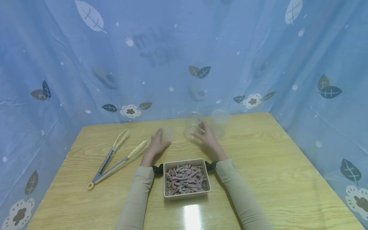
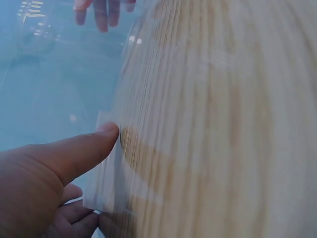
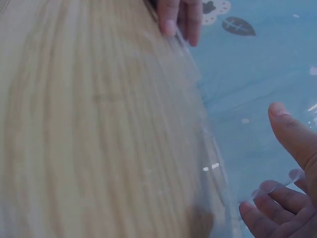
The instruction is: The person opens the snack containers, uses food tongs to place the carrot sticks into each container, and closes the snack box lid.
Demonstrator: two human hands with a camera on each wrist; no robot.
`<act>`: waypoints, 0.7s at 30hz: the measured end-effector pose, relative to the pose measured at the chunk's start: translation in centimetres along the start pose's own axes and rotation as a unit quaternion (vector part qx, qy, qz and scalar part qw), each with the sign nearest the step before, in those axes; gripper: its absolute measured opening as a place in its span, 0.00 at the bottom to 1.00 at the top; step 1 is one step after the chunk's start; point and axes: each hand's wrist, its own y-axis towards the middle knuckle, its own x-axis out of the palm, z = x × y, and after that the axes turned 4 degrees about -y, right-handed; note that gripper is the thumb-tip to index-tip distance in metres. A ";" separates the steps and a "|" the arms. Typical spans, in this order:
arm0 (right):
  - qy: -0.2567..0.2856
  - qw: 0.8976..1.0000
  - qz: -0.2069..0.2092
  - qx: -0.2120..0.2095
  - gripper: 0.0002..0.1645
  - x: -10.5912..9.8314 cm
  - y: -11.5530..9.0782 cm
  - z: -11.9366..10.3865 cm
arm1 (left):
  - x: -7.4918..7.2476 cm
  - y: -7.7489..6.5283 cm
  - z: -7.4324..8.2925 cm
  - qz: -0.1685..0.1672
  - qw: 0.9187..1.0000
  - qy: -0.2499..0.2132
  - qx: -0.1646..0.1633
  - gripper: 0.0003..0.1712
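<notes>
My left hand (image 1: pixel 156 143) grips a clear round plastic lid (image 1: pixel 168 134) at its left side. In the left wrist view the thumb (image 2: pixel 89 148) presses on the lid's clear rim (image 2: pixel 104 183), and the other fingers curl behind it. My right hand (image 1: pixel 207 135) is at the right side of a clear cylindrical jar (image 1: pixel 189 126), overlapping it. Its thumb (image 3: pixel 290 129) and fingers stand spread apart in the right wrist view. A second clear jar (image 1: pixel 219 123) stands just behind and to the right of that hand.
A beige rectangular tray (image 1: pixel 187 195) of greyish-brown dried strips (image 1: pixel 185 179) sits between the forearms. Splayed tongs (image 1: pixel 107 163) with cream tips lie on the left of the wooden table (image 1: pixel 276 166). A blue patterned curtain (image 1: pixel 172 64) hangs behind and along both sides.
</notes>
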 end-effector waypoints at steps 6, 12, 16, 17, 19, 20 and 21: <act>-0.003 1.000 0.008 -0.001 0.51 0.3 -0.2 0.0 | -0.1 0.1 -0.1 -0.003 1.000 -0.010 0.007 0.49; 0.014 1.000 -0.006 -0.005 0.52 0.6 -0.2 0.2 | -0.3 0.1 -0.2 -0.003 1.000 -0.009 0.009 0.49; 0.000 1.000 -0.019 0.003 0.55 0.8 -0.2 0.3 | -0.4 0.0 0.1 -0.005 1.000 -0.010 0.001 0.50; -0.005 1.000 -0.021 0.005 0.56 0.8 -0.2 0.3 | -0.5 0.0 0.2 -0.006 1.000 -0.010 0.000 0.50; -0.016 1.000 -0.021 0.004 0.57 0.9 -0.1 0.3 | -0.6 -0.1 0.4 -0.009 1.000 -0.011 -0.006 0.50; -0.016 1.000 -0.022 0.001 0.57 0.9 -0.1 0.3 | -0.7 -0.2 0.6 -0.010 1.000 -0.012 -0.010 0.50; -0.015 1.000 -0.020 -0.003 0.58 0.9 -0.1 0.2 | -0.7 -0.3 0.7 -0.011 1.000 -0.011 -0.011 0.50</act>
